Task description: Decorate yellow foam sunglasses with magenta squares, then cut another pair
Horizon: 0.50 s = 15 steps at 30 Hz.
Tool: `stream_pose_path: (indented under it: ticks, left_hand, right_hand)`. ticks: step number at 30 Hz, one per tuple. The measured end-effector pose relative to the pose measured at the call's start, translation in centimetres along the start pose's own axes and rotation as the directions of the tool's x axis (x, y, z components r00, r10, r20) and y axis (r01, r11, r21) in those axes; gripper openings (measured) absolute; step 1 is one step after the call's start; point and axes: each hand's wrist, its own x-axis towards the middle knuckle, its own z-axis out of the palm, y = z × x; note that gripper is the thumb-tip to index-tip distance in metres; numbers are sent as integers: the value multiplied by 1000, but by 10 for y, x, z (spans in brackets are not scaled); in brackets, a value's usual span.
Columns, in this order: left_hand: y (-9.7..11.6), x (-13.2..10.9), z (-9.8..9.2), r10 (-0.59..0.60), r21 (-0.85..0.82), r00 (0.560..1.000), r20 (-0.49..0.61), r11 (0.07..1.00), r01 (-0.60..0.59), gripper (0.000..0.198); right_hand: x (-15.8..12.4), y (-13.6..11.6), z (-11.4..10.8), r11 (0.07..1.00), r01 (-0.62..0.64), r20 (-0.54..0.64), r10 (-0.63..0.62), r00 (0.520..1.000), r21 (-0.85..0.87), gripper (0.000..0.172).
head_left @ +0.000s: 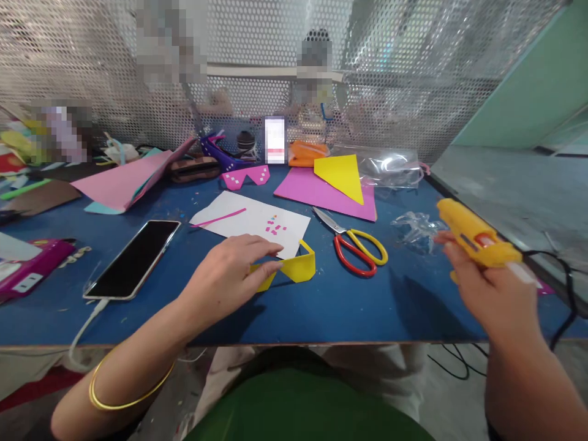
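My left hand (229, 269) lies on the blue table (321, 306), its fingers pressed on a folded yellow foam piece (296, 266). That piece sits at the near edge of a white paper sheet (250, 220) strewn with several tiny pink bits and a pink strip. Off to the right, my right hand (491, 288) is raised and wrapped round a yellow glue gun (475, 236), whose nozzle points left and away. A black cable runs from the gun off the table's right side.
Red-and-yellow scissors (356, 242) lie between my hands. A phone (133, 257) on a white cable lies at left. Behind are a magenta sheet (321, 193) with a yellow triangle (342, 174), pink foam glasses (245, 176), pink sheets (124, 180), crumpled plastic (416, 226) and a perforated metal screen.
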Motion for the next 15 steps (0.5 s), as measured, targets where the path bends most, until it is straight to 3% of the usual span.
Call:
stream_pose_path:
  ticks: [3, 6, 9, 12, 14, 15]
  left_hand:
    - [9, 10, 6, -11, 34, 995, 96, 999, 8, 33]
    - [14, 27, 12, -54, -9, 979, 197, 998, 57, 30]
    - [17, 42, 17, -69, -104, 965, 251, 990, 97, 16]
    - [18, 46, 14, -76, -223, 965, 252, 965, 135, 17]
    - [16, 42, 8, -140, -478, 960, 244, 844, 245, 19]
    - [14, 40, 6, -190, -622, 946, 263, 716, 317, 19]
  right_hand:
    - [-31, -32, 1, 981, 82, 82, -98, 992, 176, 36]
    - [-52, -64, 6, 905, 138, 144, -211, 967, 403, 26]
    - [-64, -83, 12, 848, 116, 185, -243, 952, 518, 25]
    - [-69, -91, 18, 804, 82, 193, -238, 952, 589, 25]
    - [-71, -92, 20, 779, 64, 184, -226, 957, 624, 27]
    - [-71, -92, 20, 767, 55, 180, -219, 959, 639, 27]
